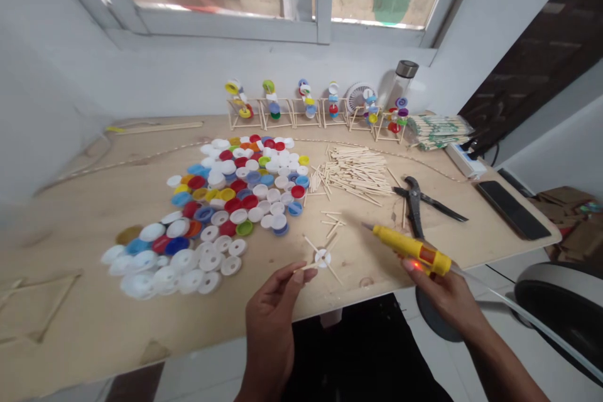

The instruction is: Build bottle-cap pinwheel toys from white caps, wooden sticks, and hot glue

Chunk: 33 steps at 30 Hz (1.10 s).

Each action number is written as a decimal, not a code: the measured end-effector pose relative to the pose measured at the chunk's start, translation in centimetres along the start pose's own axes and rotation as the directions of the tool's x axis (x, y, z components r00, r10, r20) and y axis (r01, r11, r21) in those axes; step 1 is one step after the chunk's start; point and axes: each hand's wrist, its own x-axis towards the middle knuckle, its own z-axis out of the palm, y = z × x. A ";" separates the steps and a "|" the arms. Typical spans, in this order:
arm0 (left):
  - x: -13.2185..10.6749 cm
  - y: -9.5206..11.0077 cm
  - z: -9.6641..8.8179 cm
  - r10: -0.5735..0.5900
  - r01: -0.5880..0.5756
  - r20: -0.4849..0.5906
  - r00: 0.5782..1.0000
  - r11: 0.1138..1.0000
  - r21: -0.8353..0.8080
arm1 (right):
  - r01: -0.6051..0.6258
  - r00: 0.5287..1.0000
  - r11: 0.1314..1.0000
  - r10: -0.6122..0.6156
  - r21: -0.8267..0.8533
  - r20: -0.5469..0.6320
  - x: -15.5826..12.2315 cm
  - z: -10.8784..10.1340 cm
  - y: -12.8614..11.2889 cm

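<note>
We find the left hand (273,304) pinching a stick (308,266) at the white disc (323,259) on the table (188,326), the right hand (445,298) gripping a glue gun (400,243), joining apparently in hand, steady alignment seemingly needed next.

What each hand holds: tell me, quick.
Left hand: closed, pinching a thin wooden stick by the white disc.
Right hand: closed around the yellow glue gun.

The right hand (445,298) hides the trigger of the yellow glue gun (400,243). Along the back edge of the worktop (103,333), a bottle-cap wheel (370,100) covers part of the small fan (353,95). The worktop's left end is cut off.
</note>
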 end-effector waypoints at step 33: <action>-0.7 1.0 0.3 -0.213 0.237 0.127 0.969 0.944 -0.228 | 0.031 0.929 0.412 -0.347 -0.910 -0.126 5.6 -5.3 9.4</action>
